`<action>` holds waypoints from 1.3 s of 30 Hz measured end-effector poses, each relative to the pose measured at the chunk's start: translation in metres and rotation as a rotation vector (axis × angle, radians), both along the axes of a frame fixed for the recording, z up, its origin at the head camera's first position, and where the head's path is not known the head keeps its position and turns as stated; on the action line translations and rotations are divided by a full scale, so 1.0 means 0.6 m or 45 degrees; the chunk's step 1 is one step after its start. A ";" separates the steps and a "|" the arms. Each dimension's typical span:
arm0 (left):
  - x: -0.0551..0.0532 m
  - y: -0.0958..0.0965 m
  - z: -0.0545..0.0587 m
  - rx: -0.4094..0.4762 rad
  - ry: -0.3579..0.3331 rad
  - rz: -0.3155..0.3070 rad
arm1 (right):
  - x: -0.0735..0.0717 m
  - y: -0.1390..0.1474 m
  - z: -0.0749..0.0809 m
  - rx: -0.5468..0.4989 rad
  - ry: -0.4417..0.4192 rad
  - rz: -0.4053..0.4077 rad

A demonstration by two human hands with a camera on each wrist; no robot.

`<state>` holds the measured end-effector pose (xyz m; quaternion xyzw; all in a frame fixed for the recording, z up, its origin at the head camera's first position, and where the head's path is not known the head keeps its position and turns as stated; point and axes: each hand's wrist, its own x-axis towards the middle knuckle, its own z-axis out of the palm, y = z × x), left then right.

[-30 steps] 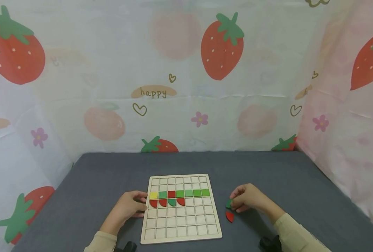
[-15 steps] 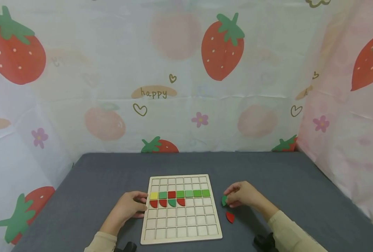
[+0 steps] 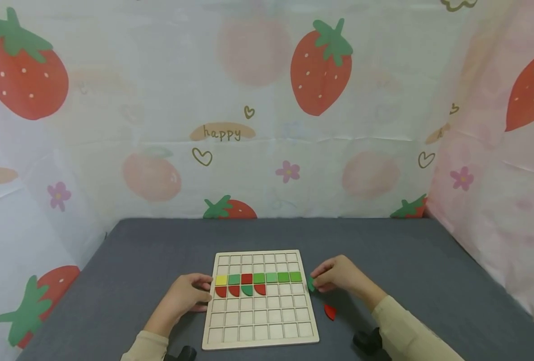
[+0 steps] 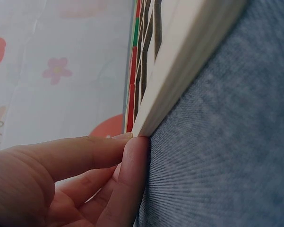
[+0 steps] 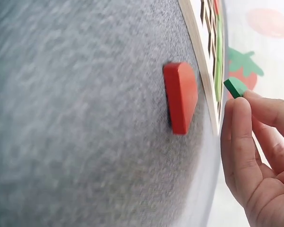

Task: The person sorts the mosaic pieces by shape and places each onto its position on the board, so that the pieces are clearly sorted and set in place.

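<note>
A pale wooden grid board [image 3: 260, 332] lies on the grey cloth. One row holds square tiles, yellow, red and greens; the row nearer me has quarter-circle pieces, three red and one green, at its left. My left hand [image 3: 188, 295] holds the board's left edge, thumb [image 4: 134, 158] against the side and index finger close by. Thumb and fingers of my right hand [image 3: 341, 276] pinch a green quarter-circle piece [image 5: 235, 88] just off the board's right edge. Below that hand, a red quarter-circle piece [image 5: 183, 97] lies on the cloth.
The grey-covered table [image 3: 384, 240] reaches back to a hanging curtain [image 3: 267, 100] printed with strawberries, which also stands along both sides. Dark wrist devices [image 3: 367, 342] show below each sleeve.
My right hand has moved left with the green piece, from above the red piece toward the board's right edge. The left hand stays at the board.
</note>
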<state>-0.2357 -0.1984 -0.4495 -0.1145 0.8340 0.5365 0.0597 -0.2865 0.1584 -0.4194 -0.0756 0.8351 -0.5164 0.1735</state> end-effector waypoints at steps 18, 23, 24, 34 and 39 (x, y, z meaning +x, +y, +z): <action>-0.003 0.001 0.000 0.010 0.007 -0.008 | -0.008 -0.035 0.004 -0.008 -0.017 -0.039; -0.001 0.000 0.001 0.011 0.009 -0.007 | -0.012 -0.048 0.004 -0.013 -0.015 -0.044; -0.001 0.000 0.002 0.011 0.008 -0.006 | -0.012 -0.050 0.004 -0.011 -0.011 -0.045; 0.002 0.000 0.004 0.011 0.006 0.001 | -0.018 -0.067 0.002 -0.012 -0.023 -0.021; 0.002 0.000 0.003 0.020 0.010 0.003 | -0.019 -0.077 0.003 -0.001 -0.026 -0.013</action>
